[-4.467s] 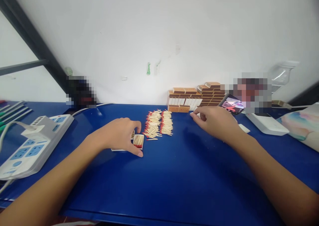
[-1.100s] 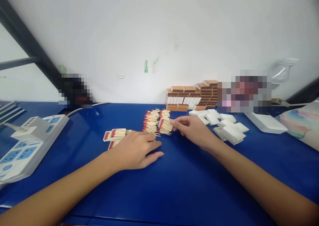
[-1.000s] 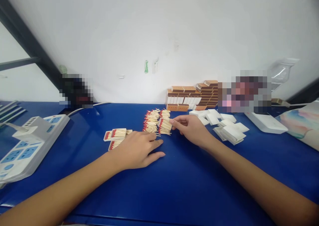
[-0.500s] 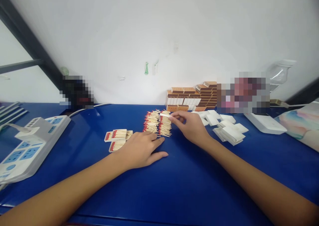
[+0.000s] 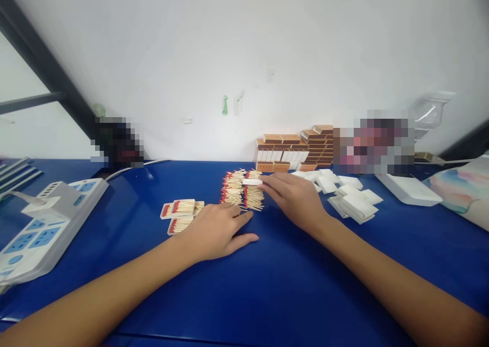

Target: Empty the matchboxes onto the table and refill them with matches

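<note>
White tray sits atop the matches mid-worktop, pinched in the fingers of the right hand. Flat and released, the left hand touches the matches. Print on brown boxes unreadable.

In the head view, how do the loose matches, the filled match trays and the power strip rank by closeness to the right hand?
1. Loose matches: at the fingers of the right hand, just left of it.
2. Filled match trays: farther left, past the left hand.
3. Power strip: at the far left.

White wall — blue table
</note>
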A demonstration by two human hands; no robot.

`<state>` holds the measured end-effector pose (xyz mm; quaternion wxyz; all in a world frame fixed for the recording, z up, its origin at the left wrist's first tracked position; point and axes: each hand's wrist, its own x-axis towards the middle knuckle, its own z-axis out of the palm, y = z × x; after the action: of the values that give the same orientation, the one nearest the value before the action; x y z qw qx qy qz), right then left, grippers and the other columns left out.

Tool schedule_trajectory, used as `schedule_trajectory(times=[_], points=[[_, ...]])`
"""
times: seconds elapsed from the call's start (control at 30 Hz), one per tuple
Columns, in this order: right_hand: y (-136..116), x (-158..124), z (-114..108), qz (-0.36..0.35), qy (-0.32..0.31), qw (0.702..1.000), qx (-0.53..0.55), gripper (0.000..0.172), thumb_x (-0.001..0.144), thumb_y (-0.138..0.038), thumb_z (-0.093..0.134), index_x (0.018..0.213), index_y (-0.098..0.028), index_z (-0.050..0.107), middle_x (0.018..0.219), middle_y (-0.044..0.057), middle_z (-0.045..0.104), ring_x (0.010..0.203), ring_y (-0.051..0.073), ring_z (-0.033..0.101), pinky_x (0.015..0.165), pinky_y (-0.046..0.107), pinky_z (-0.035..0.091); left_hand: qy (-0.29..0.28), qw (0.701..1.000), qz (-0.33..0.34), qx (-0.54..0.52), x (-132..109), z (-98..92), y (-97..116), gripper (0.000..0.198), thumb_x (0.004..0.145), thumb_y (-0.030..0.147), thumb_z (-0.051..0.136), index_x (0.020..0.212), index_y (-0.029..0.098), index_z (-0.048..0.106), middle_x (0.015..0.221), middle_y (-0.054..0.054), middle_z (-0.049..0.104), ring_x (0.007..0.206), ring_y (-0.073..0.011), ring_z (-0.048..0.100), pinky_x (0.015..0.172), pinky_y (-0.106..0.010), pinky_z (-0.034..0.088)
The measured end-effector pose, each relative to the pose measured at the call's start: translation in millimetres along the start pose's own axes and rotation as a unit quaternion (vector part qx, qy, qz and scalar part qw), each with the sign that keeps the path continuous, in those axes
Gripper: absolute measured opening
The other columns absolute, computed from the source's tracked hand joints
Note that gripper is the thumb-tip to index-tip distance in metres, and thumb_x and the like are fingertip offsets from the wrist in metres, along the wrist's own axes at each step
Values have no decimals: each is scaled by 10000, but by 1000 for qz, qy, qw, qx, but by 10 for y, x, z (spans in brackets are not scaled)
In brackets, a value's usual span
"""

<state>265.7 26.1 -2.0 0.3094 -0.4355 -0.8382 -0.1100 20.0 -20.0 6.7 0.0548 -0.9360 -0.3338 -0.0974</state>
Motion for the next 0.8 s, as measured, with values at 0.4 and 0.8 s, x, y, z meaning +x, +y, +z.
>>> schedule_trajectory(times=[0.4,0.8], points=[[-59,-16,-88,-49,7,996,-74,339,1099,-323,493,1214,-174,775,1070,93,812,934,228,724,770,329,495,3,1000,-5,12,-21,-21,3,473,1056,564,496,1303,215,698,1011,-79,774,934,-276,754,673,-349,548],[265,8,-405,-111,144,977,-113,206,1025,-236,640,1193,-181,746,1048,69,809,911,205,738,801,311,532,191,980,-54,35,-66,-505,-731,361,1019,506,581,1028,180,739,878,-43,780,722,-164,692,686,-297,491]])
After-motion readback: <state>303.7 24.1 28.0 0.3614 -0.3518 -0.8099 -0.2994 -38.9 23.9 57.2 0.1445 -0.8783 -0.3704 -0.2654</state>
